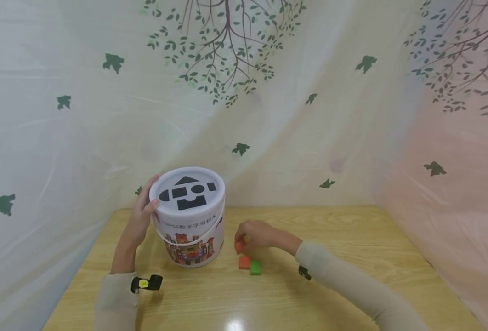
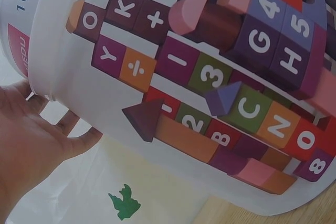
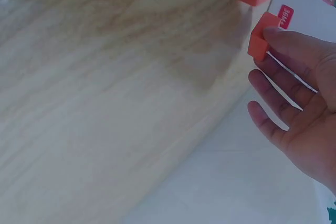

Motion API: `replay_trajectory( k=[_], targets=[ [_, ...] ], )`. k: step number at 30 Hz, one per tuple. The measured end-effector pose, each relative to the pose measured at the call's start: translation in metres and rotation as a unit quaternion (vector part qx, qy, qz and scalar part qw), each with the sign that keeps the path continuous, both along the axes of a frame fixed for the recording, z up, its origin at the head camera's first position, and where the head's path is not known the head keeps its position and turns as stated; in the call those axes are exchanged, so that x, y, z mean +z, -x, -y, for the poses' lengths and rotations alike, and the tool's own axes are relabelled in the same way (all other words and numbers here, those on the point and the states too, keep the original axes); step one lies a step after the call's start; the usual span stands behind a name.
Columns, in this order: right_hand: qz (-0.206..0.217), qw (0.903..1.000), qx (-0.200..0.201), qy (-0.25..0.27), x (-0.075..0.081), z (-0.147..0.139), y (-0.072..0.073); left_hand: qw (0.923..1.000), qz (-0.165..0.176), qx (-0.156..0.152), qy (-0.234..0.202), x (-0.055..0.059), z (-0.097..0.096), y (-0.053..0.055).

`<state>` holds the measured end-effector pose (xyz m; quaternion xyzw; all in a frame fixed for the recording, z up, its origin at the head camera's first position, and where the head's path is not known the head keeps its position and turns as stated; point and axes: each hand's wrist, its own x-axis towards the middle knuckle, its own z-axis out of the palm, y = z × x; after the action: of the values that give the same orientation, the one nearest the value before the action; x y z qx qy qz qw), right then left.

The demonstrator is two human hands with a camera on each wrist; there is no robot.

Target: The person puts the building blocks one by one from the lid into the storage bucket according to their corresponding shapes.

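You have two hands at one desk (image 1: 339, 232), and a single white bucket (image 1: 192, 253) stands on it between them. Your left hand (image 1: 139, 223) grasps the bucket by its near-hand side, thumb over the rim of its one lid (image 1: 188, 189), fingers around the wall. The lid, just right of that thumb, carries six black shapes. One white handle (image 1: 184, 244) hangs across the bucket's front, to the right of your left hand.

Your right hand (image 1: 258, 233) pinches one orange-red block (image 3: 258, 38) between thumb and fingertips, just right of the bucket; you cannot tell from the views whether this block touches the desk. A small yellow patch shows by those fingers in the head view, too unclear to name.

Two more blocks lie on the desk just on your side of the right hand: one red block (image 1: 244, 263) and one green block (image 1: 255, 267), side by side, the green one farther from your left hand. That makes three blocks clearly seen. You wear two wrist straps, one behind each hand, and beyond both hands hangs a pale backdrop (image 1: 277, 170) with two printed trees
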<state>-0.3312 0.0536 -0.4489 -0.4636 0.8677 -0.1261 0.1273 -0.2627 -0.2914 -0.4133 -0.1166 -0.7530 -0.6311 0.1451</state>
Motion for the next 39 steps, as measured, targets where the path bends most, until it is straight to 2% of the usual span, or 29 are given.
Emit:
replay_trajectory(
  k=[9, 20, 27, 31, 39],
  targets=[
    [-0.035, 0.9982, 0.050, 0.005, 0.018, -0.007, 0.003, 1.0000, 0.003, -0.003, -0.004, 0.001, 0.000, -0.001],
    [-0.014, 0.9995, 0.027, 0.000, 0.043, -0.016, 0.008, 0.9999, 0.001, -0.006, -0.008, 0.000, 0.000, -0.001],
    [-0.048, 0.9975, 0.048, 0.021, 0.064, -0.023, 0.013, 1.0000, 0.002, -0.006, -0.006, 0.000, 0.000, 0.000],
    [-0.043, 0.9982, 0.037, 0.018, 0.072, -0.025, 0.015, 1.0000, 0.002, -0.005, -0.006, 0.000, 0.000, 0.000],
    [-0.058, 0.9981, 0.015, 0.011, 0.093, -0.027, 0.015, 1.0000, -0.004, -0.005, -0.007, 0.000, 0.000, 0.000]
  ],
)
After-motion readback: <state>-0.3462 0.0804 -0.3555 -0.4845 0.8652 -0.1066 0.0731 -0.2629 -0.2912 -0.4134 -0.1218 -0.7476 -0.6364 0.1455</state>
